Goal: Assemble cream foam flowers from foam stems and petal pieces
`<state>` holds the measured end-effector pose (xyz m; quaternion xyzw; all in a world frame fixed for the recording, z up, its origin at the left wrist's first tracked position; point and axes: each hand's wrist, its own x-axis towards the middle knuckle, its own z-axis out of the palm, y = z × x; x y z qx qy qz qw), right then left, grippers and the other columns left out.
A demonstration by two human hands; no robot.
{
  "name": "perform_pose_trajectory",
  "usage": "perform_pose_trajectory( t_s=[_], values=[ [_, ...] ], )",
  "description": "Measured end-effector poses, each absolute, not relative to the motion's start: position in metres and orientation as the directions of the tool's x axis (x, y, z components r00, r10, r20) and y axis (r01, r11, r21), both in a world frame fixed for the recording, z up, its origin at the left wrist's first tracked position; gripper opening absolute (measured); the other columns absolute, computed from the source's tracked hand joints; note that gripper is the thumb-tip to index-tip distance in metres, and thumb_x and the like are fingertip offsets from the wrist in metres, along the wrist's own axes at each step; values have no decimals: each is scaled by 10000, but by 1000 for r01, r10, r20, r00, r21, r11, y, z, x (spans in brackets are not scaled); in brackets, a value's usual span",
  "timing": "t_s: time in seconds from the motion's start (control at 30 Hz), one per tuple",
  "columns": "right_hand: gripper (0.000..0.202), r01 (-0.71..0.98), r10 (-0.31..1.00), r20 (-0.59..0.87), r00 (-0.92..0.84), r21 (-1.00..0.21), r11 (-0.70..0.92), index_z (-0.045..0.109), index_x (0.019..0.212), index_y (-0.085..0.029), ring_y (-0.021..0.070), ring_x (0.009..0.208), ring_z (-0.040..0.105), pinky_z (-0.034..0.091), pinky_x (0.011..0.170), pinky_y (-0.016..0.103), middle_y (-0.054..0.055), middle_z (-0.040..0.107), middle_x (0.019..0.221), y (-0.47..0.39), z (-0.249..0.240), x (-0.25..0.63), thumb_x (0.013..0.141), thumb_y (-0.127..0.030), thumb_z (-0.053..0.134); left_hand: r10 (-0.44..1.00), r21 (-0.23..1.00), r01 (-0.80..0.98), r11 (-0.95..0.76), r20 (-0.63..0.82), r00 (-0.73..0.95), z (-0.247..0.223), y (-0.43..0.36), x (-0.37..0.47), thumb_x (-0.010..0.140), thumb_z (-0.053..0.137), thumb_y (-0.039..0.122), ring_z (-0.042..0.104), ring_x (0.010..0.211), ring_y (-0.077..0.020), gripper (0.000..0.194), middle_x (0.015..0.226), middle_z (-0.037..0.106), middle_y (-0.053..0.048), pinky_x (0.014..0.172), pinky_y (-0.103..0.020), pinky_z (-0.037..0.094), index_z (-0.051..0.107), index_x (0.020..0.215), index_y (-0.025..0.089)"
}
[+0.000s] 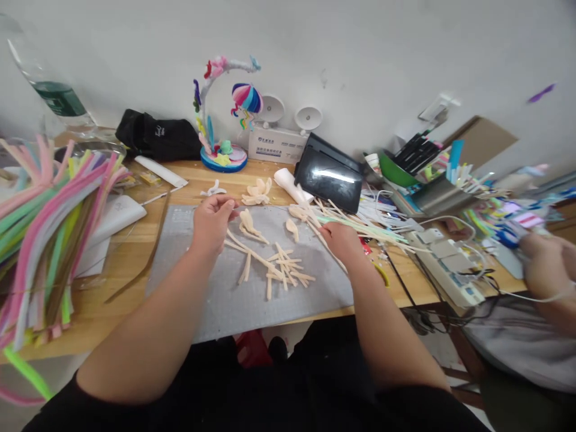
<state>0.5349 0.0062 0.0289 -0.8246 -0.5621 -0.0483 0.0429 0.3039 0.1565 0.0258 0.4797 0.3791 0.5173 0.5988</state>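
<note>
My left hand (212, 223) is over the mat's upper left, thumb and fingers pinched together. What they hold, if anything, is too small to make out. Just right of it lies a looped cream petal shape (249, 225) of chenille stem. My right hand (342, 241) has its fingers closed on a long cream chenille stem (315, 227) at the mat's right side. Between the hands, a smaller cream looped piece (292, 230) and many short cut cream stems (285, 267) lie on the grey cutting mat (189, 288). More cream petals (257, 192) lie behind the mat.
A thick bundle of coloured chenille stems (58, 228) fills the left side. A balloon ornament on a blue base (224, 161), a white box (274, 144) and a black case (330, 174) line the wall. At right are a power strip (450, 270) and another person's hand (546, 264).
</note>
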Motion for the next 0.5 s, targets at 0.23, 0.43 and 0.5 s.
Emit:
perform_pose_trajectory(
  t_s=[0.23,0.43,0.5],
  values=[
    [233,891,856,256,450,-55,-452,602,851,-140,198,813,542,367,716,284,100,617,834,-2,9,509,792,-317,463,987,978,-172,-119,134,84,18,163,303,653,550,242,522,542,-89,85,656,584,-2,565,-215,429,578,695,173],
    [306,923,906,184,382,-131,-362,536,1026,-150,194,775,558,379,662,276,95,624,842,43,0,480,730,-230,526,900,803,426,-416,296,322,10,166,296,695,491,226,559,700,-184,176,751,634,-49,654,-292,408,624,807,195],
    [302,909,900,169,402,-195,-369,531,1018,-166,175,724,559,379,638,268,61,623,785,54,0,481,717,-173,503,814,619,548,-563,300,498,9,165,295,704,463,181,559,808,-222,261,855,642,-72,713,-323,397,626,905,212]
  ],
)
